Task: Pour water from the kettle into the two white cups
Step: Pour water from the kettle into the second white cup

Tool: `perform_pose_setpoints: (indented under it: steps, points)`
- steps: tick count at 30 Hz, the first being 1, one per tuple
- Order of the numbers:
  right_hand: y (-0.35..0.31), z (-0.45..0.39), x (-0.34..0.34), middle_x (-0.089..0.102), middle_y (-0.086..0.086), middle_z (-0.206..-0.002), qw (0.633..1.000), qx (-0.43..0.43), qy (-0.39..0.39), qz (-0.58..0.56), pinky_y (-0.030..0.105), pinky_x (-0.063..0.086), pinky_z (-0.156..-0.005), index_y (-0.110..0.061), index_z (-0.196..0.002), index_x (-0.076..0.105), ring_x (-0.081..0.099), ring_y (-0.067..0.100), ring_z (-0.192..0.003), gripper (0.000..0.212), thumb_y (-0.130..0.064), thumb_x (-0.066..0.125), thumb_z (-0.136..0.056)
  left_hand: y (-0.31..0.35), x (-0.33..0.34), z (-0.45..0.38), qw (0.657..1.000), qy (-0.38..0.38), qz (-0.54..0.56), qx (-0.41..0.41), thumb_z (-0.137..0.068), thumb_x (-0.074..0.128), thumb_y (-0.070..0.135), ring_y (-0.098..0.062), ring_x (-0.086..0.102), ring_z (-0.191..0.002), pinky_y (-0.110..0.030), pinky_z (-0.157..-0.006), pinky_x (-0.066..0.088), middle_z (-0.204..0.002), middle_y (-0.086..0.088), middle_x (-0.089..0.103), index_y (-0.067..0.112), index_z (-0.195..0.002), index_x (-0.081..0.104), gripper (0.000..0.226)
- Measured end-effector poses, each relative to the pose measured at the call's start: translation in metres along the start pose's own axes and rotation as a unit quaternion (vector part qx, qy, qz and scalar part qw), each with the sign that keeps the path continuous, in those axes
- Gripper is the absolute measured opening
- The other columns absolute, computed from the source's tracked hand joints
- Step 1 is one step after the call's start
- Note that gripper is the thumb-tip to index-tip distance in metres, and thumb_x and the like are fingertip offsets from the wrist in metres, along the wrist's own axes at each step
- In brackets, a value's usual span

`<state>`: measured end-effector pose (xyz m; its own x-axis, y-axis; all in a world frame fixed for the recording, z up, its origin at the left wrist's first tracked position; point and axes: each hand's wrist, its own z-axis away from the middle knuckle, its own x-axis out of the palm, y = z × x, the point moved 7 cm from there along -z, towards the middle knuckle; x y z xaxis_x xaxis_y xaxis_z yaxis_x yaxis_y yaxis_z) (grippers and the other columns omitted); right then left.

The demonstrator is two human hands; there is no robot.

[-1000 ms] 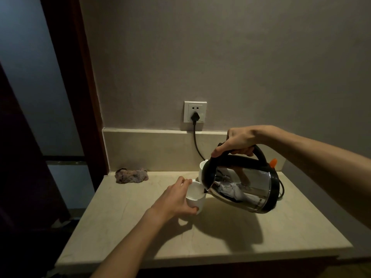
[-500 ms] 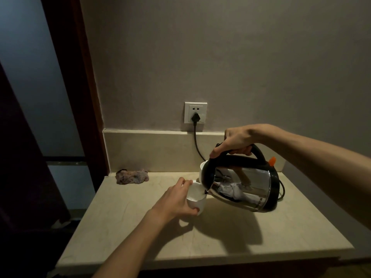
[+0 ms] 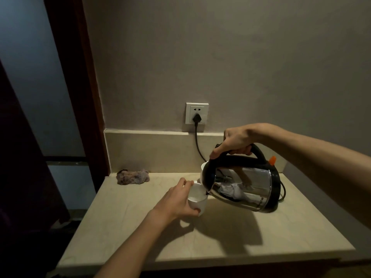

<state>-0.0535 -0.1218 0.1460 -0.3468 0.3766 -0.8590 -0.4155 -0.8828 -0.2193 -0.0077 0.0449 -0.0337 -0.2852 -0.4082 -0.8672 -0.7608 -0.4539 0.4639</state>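
Observation:
A steel kettle (image 3: 249,187) with a black handle and rim hangs tilted to the left above the counter. My right hand (image 3: 234,143) grips its handle from above. Its spout sits over the rim of a white cup (image 3: 197,199), which my left hand (image 3: 176,201) holds from the left, lifted slightly off the counter. A second white cup (image 3: 203,167) stands behind the kettle's spout; only a sliver of its rim shows.
A beige stone counter (image 3: 220,241) ends in a front edge near me and a left edge by a dark door frame. A crumpled cloth (image 3: 132,176) lies at the back left. A black cord (image 3: 197,145) runs from the wall socket (image 3: 196,113) down behind the kettle.
The kettle and the held cup stay almost where they were; the kettle has shifted very slightly. Both hands keep their grips.

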Motion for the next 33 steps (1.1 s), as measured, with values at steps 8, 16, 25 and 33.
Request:
perform_pose_setpoints:
  steps: [8,16,25,33]
  points:
    - [-0.006,0.0,0.0,0.046,-0.003,-0.054,1.0,0.002,-0.001,0.013,0.023,0.035,-0.045,-0.017,-0.068,0.064,0.04,0.011,-0.043,0.044,-0.058,0.072,-0.082,0.0,0.0,0.001,1.0,-0.006,0.003,-0.004,-0.066,0.083,0.052,-0.026,0.057,-0.114,-0.041,-0.095,0.05,-0.129,0.0,0.044,0.017,-0.148,0.038,0.1]
    - [-0.01,-0.003,0.001,0.046,-0.003,-0.053,1.0,0.003,-0.009,0.029,0.023,0.035,-0.045,-0.016,-0.069,0.064,0.04,0.012,-0.043,0.045,-0.058,0.071,-0.082,0.001,0.0,0.001,1.0,-0.004,0.003,-0.002,-0.066,0.084,0.052,-0.027,0.057,-0.114,-0.04,-0.095,0.05,-0.13,-0.001,0.044,0.018,-0.147,0.038,0.099]
    - [-0.012,-0.003,0.001,0.045,-0.003,-0.053,0.999,0.002,-0.011,0.036,0.024,0.036,-0.045,-0.017,-0.065,0.062,0.039,0.012,-0.042,0.046,-0.058,0.071,-0.082,0.0,0.001,0.001,1.0,0.0,0.008,0.0,-0.067,0.084,0.053,-0.025,0.057,-0.114,-0.037,-0.095,0.05,-0.13,0.0,0.044,0.017,-0.149,0.037,0.101]
    - [-0.016,-0.005,0.001,0.044,-0.003,-0.052,0.999,0.003,-0.014,0.041,0.025,0.035,-0.046,-0.017,-0.064,0.062,0.038,0.012,-0.042,0.045,-0.057,0.072,-0.082,0.0,0.001,0.0,1.0,0.003,0.014,0.0,-0.066,0.085,0.051,-0.023,0.057,-0.115,-0.037,-0.097,0.051,-0.131,0.001,0.044,0.017,-0.148,0.037,0.102]
